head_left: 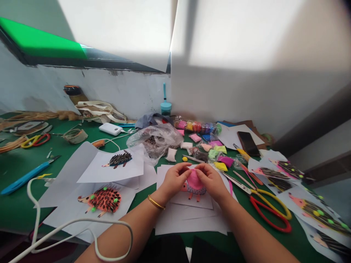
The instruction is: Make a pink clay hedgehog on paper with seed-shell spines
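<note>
Both hands pinch a flattened piece of pink modelling clay [194,179] between thumbs and fingers. My left hand [177,176], with a gold bangle at the wrist, grips its left edge. On the opposite edge is my right hand [208,179], its fingers also closed on the clay. Beneath the clay lies a sheet of white paper [178,201] bearing a hedgehog picture [197,193], whose patterned body and orange feet show below. The clay and hands cover the picture's upper part. A small yellow clay ball [184,159] sits just beyond the left hand.
Red-and-yellow scissors [270,208] lie right of my arm. Behind my hands are clay packets [195,137] and a plastic bag [156,140]. Seed-covered hedgehog pictures [105,200] flank me. A white cable [63,226] loops across the left front; a blue craft knife [30,177] lies left.
</note>
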Demonstrator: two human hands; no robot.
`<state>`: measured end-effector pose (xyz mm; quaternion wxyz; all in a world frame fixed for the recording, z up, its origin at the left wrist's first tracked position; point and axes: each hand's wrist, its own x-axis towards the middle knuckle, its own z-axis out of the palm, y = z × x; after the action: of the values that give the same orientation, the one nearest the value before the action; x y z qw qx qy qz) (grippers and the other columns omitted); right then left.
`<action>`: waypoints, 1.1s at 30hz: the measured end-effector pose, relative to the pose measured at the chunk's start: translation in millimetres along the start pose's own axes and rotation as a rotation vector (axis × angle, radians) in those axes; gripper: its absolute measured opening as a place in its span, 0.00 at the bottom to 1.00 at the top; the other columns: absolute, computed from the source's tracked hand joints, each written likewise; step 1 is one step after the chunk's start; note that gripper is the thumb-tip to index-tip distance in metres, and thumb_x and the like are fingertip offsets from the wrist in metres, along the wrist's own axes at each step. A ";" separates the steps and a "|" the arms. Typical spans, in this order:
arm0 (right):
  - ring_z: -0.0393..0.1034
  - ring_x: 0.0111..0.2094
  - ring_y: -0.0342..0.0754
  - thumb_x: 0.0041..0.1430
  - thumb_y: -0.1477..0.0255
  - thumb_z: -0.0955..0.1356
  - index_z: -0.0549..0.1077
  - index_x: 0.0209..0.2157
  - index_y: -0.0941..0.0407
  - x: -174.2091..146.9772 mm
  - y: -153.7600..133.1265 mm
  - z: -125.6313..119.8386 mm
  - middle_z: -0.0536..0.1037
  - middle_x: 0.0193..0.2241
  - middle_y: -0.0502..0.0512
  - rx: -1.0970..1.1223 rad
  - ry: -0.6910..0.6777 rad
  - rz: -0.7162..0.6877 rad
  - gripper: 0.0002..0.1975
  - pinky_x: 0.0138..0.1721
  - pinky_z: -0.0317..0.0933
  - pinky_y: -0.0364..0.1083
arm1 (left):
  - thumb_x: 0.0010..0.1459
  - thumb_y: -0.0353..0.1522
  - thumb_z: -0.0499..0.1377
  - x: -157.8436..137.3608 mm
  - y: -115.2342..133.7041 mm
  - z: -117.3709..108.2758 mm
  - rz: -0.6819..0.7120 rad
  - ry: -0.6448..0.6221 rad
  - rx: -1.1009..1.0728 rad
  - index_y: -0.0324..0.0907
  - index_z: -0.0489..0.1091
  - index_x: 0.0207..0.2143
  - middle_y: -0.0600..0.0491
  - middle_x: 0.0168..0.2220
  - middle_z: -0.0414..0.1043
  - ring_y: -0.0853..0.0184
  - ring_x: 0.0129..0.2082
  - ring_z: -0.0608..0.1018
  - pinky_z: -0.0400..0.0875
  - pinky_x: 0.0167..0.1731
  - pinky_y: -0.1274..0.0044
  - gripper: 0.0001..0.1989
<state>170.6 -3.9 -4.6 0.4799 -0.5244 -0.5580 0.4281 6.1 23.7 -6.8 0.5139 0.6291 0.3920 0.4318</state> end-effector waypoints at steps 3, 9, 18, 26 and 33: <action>0.65 0.30 0.46 0.57 0.61 0.65 0.69 0.35 0.56 0.6 0.1 -1.8 0.72 0.30 0.52 -0.023 0.051 -0.011 0.12 0.30 0.60 0.43 | 0.52 0.37 0.61 0.9 0.2 0.6 -0.045 0.004 -0.065 0.40 0.72 0.41 0.51 0.33 0.74 0.67 0.32 0.74 0.68 0.33 0.77 0.15; 0.67 0.33 0.47 0.58 0.61 0.65 0.69 0.38 0.55 1.2 1.4 -2.8 0.73 0.34 0.53 -0.009 0.030 -0.011 0.13 0.33 0.61 0.43 | 0.48 0.39 0.64 3.5 3.2 0.1 -0.146 0.003 -0.149 0.38 0.72 0.30 0.53 0.28 0.71 0.71 0.27 0.71 0.66 0.28 0.79 0.13; 0.68 0.40 0.49 0.57 0.62 0.66 0.67 0.46 0.54 3.4 6.0 -7.0 0.73 0.41 0.55 0.071 -0.016 -0.017 0.17 0.40 0.63 0.47 | 0.51 0.40 0.61 4.5 6.7 -3.2 -0.158 0.012 -0.195 0.37 0.70 0.34 0.53 0.29 0.70 0.70 0.28 0.72 0.67 0.28 0.79 0.15; 0.69 0.43 0.52 0.56 0.65 0.65 0.73 0.43 0.53 7.0 2.2 -29.1 0.76 0.42 0.54 -0.219 -0.073 -0.036 0.14 0.45 0.61 0.51 | 0.55 0.35 0.58 2.6 -1.8 -13.6 -0.009 0.107 0.071 0.42 0.69 0.44 0.53 0.32 0.70 0.69 0.32 0.73 0.68 0.35 0.76 0.15; 0.69 0.45 0.54 0.54 0.70 0.64 0.76 0.42 0.52 5.8 -7.2 -32.0 0.77 0.44 0.54 -0.342 -0.207 -0.065 0.14 0.50 0.60 0.54 | 0.54 0.34 0.58 -8.2 15.3 -25.2 -0.005 -0.019 0.281 0.43 0.72 0.42 0.50 0.37 0.73 0.65 0.36 0.74 0.69 0.33 0.76 0.13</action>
<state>200.9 0.4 8.5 0.3375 -0.5332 -0.6857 0.3628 -19.6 21.3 9.7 0.4256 0.6980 0.4452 0.3654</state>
